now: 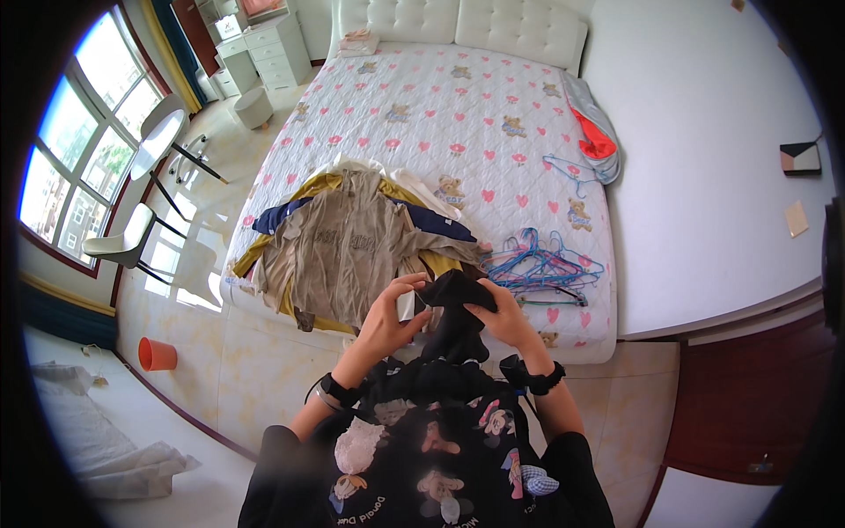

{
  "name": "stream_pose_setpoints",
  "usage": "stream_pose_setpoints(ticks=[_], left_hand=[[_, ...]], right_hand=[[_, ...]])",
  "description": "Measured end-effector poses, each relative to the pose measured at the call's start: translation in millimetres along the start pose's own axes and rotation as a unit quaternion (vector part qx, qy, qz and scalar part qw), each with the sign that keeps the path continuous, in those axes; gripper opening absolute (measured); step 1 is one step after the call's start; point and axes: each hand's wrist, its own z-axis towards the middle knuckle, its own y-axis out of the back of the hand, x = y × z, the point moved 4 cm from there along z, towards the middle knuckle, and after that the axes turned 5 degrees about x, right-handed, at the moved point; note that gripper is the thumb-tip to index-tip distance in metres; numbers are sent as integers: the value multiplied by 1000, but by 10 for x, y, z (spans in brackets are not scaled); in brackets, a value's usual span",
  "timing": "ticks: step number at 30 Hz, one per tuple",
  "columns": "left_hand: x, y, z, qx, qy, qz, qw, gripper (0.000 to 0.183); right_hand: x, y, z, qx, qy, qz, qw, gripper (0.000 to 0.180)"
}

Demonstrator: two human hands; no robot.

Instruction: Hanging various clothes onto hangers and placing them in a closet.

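A piece of black cloth, bunched and folded over, hangs in front of my body at the foot of the bed. My right hand grips its right side between thumb and fingers. At the cloth's left edge is my left hand, its thumb and forefinger apart and the fingertips against the fabric; whether they pinch it is unclear. Just beyond lies a greyish-brown zip jacket, spread out on top of other garments. Under it show a navy garment, a mustard one and a white one.
Several blue and pink hangers lie heaped on the bed, right of the clothes. One blue hanger lies apart near a grey and red cloth. An orange bin and chairs stand on the floor to the left.
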Motion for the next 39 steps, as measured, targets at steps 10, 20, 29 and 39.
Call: stream_pose_setpoints(ticks=[10,20,29,39], left_hand=[[-34,30,-36,13,-13,20,1000,41],[29,-94,-43,109,17,71,991,35],[171,-114,-385,188,210,-26,959,37],[221,360,-603,-1,275,151,950,12]], right_hand=[[14,-72,7,-8,15,-11,1000,19],[-82,-125,-7,15,66,8,998,20],[97,-99,-136,70,47,38,996,19],[-96,-412,-453,14,-4,9,1000,20]])
